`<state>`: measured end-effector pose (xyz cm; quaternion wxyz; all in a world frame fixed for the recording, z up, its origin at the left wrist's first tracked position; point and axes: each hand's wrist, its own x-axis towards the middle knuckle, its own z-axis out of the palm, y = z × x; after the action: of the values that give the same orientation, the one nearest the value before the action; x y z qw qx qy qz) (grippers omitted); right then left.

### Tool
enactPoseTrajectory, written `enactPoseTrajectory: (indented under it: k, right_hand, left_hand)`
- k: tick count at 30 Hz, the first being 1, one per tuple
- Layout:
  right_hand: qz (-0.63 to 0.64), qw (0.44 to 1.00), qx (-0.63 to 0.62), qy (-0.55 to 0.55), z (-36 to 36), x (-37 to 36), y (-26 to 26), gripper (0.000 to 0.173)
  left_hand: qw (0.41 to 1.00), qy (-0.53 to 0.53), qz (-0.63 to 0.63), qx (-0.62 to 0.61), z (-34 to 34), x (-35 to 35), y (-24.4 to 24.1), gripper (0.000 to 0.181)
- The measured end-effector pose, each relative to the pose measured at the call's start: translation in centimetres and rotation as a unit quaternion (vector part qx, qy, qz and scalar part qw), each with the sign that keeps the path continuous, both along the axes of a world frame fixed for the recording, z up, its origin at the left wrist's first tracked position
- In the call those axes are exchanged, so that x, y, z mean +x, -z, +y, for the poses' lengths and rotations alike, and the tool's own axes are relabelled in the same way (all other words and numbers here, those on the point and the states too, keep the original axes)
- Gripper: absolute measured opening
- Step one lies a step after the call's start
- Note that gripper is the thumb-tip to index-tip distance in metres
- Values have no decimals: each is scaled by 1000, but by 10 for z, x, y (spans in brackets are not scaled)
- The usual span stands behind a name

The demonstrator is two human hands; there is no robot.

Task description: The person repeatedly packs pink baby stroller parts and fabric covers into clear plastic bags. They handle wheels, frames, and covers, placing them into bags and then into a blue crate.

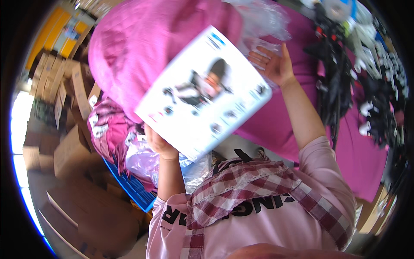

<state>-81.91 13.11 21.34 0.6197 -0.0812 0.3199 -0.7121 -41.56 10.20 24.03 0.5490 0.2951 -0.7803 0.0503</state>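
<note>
A white printed sheet or card (194, 129) with rounded corners and a picture of a child's stroller is held up before me. My left hand (158, 142) grips it at its lower left edge, the fingers partly hidden behind it. Beyond its upper right edge my right hand (273, 64) is spread, palm up, with nothing in it. Clear plastic film (263, 22) lies just past that hand, on a magenta cloth surface (300, 29). A large pink padded fabric piece (119, 55) lies behind the sheet.
At the left, a blue plastic crate (129, 189) holds pink fabric pieces (113, 129) and clear plastic bags (142, 158). Cardboard boxes (71, 152) are piled farther left. Black straps and buckles (333, 87) lie along the right, with white and black parts (367, 113) beyond.
</note>
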Motion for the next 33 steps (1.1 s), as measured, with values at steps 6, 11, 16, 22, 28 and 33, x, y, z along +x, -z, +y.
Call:
enactPoseTrajectory:
  k: [6, 11, 16, 22, 28, 33]
  right_hand:
    - [66, 976, 9, 209, 149, -144, 21, 48]
    - [95, 947, 180, 250, 314, -145, 119, 39]
    - [43, 883, 265, 385, 370, -115, 140, 47]
    - [133, 889, 236, 369, 354, -84, 73, 86]
    - [376, 794, 279, 386, 319, -62, 85, 75]
    - [278, 783, 196, 521, 296, -100, -3, 49]
  left_hand:
    - [906, 247, -237, 248, 51, -129, 54, 46]
    - [780, 314, -176, 512, 48, -185, 45, 35]
    - [882, 367, 1, 297, 29, -311, -24, 36]
    - [758, 448, -414, 231, 132, -301, 154, 37]
    - [846, 326, -309, 289, 72, -228, 157, 47]
    - [847, 233, -72, 473, 20, -192, 190, 78]
